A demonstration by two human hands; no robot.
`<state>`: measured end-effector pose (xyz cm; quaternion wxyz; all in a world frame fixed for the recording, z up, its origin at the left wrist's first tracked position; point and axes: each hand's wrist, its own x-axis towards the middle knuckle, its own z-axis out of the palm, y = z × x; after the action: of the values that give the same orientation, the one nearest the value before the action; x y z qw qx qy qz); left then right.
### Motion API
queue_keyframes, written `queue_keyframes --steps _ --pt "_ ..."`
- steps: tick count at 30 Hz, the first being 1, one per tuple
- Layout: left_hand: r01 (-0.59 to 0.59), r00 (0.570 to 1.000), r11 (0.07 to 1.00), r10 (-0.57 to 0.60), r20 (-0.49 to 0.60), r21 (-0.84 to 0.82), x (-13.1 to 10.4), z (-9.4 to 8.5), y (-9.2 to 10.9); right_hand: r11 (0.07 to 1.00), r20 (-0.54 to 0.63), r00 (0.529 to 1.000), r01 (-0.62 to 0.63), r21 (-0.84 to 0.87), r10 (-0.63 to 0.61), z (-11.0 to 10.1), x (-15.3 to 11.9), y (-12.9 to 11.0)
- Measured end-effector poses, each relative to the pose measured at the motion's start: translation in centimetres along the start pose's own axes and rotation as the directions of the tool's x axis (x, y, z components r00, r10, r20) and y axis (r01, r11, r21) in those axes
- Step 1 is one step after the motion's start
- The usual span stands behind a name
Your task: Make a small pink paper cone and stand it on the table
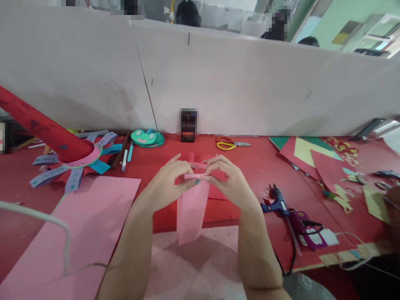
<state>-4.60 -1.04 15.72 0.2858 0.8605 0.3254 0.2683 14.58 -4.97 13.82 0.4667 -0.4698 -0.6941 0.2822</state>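
Observation:
A pink paper strip point(194, 212), rolled or folded along its top edge, hangs down in front of the table's near edge. My left hand point(178, 177) pinches the left end of that top edge, the thumb with its dark nail lying on the front. On the right end, my right hand point(223, 177) grips the same edge between thumb and fingers. The fingertips of both hands are close together at the middle. Behind them a red sheet point(217, 192) lies on the red table, partly hidden by the hands and the strip.
Large pink sheet point(103, 212) and red cone with paper tabs point(75, 146) at left. A phone point(188, 125) stands against the white partition, scissors point(233, 144) beside it. At right are a glue gun point(276, 203), purple power strip point(308, 229) and coloured papers point(328, 164).

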Motion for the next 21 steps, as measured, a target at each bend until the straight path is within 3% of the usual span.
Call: queue_keyframes --steps 8,12,16,21 --pt "0.079 0.997 0.997 -0.079 -0.008 -0.012 0.4 0.1 -1.4 1.0 -0.012 1.0 -0.016 -0.01 0.016 0.8 0.3 0.5" --pt "0.084 0.996 0.996 -0.084 0.024 -0.036 0.4 -0.1 -1.3 1.0 -0.023 1.0 -0.015 -0.014 0.014 0.9 0.5 0.6" --pt "0.069 0.998 0.996 -0.069 -0.01 -0.05 0.4 -0.2 -1.2 0.999 -0.033 0.999 -0.036 -0.017 0.036 0.7 0.5 0.7" --pt "0.063 0.998 0.997 -0.063 -0.007 -0.039 0.5 0.0 -1.3 0.998 0.014 0.999 -0.051 -0.044 0.051 0.5 0.4 0.5"
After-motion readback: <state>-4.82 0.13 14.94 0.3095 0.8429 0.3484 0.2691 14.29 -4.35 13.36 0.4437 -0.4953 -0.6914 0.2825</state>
